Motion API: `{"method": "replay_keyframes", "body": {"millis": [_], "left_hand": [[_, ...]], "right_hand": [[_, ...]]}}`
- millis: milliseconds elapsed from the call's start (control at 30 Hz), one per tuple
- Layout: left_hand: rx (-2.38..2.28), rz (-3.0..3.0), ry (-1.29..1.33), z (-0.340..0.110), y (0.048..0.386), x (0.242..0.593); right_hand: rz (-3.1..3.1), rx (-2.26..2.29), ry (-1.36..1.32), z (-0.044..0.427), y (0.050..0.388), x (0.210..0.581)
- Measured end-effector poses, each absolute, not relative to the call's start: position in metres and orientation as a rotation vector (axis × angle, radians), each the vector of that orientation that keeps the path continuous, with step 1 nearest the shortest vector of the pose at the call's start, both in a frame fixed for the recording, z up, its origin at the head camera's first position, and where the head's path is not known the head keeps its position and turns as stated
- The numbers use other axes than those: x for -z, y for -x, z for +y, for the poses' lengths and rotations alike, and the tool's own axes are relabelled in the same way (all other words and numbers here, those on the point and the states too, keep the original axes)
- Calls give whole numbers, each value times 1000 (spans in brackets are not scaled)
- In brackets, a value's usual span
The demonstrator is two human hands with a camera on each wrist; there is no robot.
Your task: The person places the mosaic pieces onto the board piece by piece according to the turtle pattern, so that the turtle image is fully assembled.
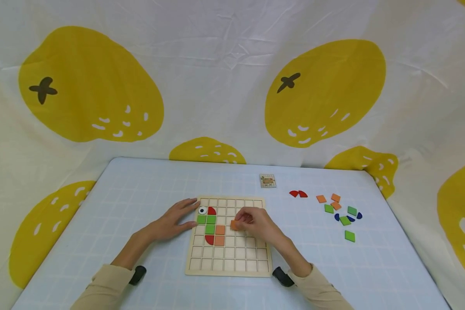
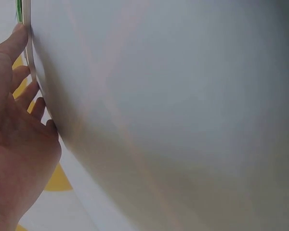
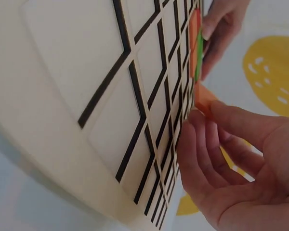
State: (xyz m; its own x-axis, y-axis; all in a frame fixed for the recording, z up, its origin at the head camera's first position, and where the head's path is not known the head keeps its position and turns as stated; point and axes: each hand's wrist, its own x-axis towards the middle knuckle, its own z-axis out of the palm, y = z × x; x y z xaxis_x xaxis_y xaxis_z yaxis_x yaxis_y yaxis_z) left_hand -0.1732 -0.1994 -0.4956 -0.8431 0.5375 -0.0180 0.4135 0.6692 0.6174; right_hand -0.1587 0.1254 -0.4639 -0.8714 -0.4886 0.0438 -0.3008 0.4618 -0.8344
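Observation:
A wooden grid board [image 1: 228, 272] lies on the table. Several tiles sit in its cells: an eye tile [image 1: 203, 210], red quarter-round tiles [image 1: 212, 211], green square tiles [image 1: 210, 229] and orange square tiles [image 1: 219, 240]. Over the middle of the grid, my right hand [image 1: 257, 224] pinches an orange square tile [image 1: 234, 225] between thumb and fingers. The right wrist view shows this orange tile [image 3: 203, 98] tilted at the fingertips. My left hand [image 1: 170, 221] rests at the board's left edge, fingers extended and touching it; the left wrist view shows the same hand [image 2: 19, 115].
Right of the board lie loose red quarter-round tiles [image 1: 303, 194], orange tiles [image 1: 321, 199], green tiles [image 1: 350, 236] and dark blue tiles [image 1: 359, 215]. A small picture card [image 1: 268, 181] lies behind the board. A lemon-print cloth [image 1: 217, 86] hangs behind the table.

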Motion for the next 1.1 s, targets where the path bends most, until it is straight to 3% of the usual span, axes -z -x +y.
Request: {"method": "replay_keyframes", "body": {"millis": [1100], "left_hand": [[-941,2675,-787,-200,174,497]], "right_hand": [[2560,1205,755,115,153,466]]}}
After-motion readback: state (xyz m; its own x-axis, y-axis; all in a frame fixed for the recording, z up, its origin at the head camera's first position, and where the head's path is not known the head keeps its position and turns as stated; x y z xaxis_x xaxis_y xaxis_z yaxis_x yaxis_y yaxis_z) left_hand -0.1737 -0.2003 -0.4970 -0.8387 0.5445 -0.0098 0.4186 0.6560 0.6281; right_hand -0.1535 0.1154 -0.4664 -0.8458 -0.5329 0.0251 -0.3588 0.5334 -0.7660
